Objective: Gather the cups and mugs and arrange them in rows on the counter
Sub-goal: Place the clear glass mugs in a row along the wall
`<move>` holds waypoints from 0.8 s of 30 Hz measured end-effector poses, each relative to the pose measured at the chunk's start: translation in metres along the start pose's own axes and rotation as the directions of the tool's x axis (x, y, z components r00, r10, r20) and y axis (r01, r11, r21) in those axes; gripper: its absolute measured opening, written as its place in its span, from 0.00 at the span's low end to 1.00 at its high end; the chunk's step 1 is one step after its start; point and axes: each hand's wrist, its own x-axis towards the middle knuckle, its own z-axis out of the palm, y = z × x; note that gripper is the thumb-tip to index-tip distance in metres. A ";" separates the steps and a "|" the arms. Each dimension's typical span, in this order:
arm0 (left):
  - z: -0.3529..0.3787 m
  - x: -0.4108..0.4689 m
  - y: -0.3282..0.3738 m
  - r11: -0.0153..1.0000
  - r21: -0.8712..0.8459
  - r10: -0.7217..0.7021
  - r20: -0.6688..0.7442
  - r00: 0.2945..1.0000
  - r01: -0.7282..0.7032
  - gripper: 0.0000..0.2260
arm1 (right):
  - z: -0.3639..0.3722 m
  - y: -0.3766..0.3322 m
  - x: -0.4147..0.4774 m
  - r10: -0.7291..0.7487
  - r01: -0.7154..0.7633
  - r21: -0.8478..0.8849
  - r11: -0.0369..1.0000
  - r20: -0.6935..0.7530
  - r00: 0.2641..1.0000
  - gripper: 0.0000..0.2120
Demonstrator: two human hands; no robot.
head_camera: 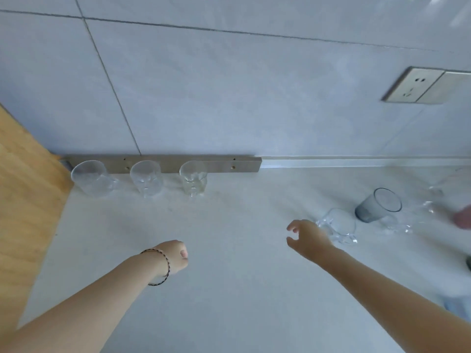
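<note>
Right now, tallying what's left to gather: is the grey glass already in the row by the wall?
No, the grey glass sits far right beside the clear mug, apart from the three clear glasses along the wall.

Desk: white, smooth, matt, stone-like surface.
Wall tiles: pale, glazed, soft sheen; grey grout lines.
Strip at the wall foot: brushed metal, dull grey.
Panel: light wood, visible grain, satin finish.
Three cups in a row: clear glass, glossy.
Tumbler: grey-tinted glass, translucent, smooth.
Mug: clear glass with handle, bright highlights.
Socket plate: brushed metallic look, pale gold; metal or plastic cannot be told.
Bracelet: braided cord, dark and pale strands.
</note>
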 end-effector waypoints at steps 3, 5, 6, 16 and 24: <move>0.021 -0.005 0.048 1.000 0.011 -0.011 0.002 1.000 0.011 0.09 | -0.026 0.056 0.003 0.053 -0.052 0.011 0.999 -0.159 0.986 0.21; 0.038 -0.006 0.075 1.000 0.009 -0.023 0.002 1.000 0.023 0.13 | -0.037 0.085 0.009 0.103 -0.101 0.022 0.995 -0.198 0.975 0.28; 0.045 -0.007 0.087 1.000 0.006 -0.027 0.001 1.000 0.027 0.13 | -0.040 0.096 0.012 0.125 -0.124 0.017 0.992 -0.184 0.975 0.32; 0.061 -0.015 0.134 0.990 -0.075 -0.119 -0.008 0.993 0.118 0.14 | -0.037 0.108 0.047 0.110 -0.110 0.010 0.994 -0.033 0.993 0.38; 0.041 -0.010 0.100 0.974 -0.114 -0.197 -0.007 0.980 0.195 0.14 | -0.051 0.019 0.088 -0.209 0.211 -0.040 0.977 0.048 0.977 0.45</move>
